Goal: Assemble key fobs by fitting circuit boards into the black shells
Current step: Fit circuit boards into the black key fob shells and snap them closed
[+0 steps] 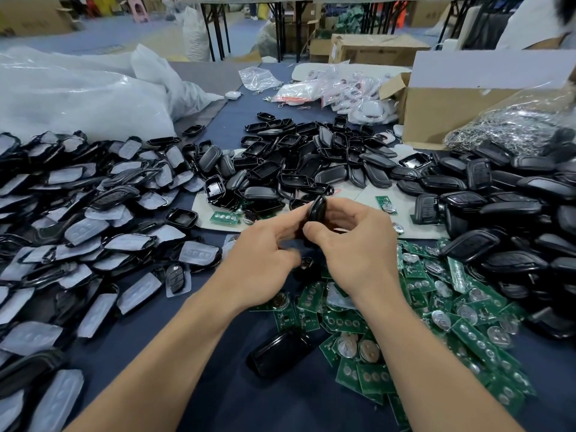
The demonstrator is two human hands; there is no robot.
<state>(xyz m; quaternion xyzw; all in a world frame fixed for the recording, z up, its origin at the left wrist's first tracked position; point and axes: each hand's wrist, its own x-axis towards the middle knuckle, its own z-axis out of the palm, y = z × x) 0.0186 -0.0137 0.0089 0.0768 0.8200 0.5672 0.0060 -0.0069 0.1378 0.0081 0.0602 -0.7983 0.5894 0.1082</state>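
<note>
Shell held upright between left hand and right hand, both pinching it (circuit boards beneath)

Glossy black plastic shell
</note>
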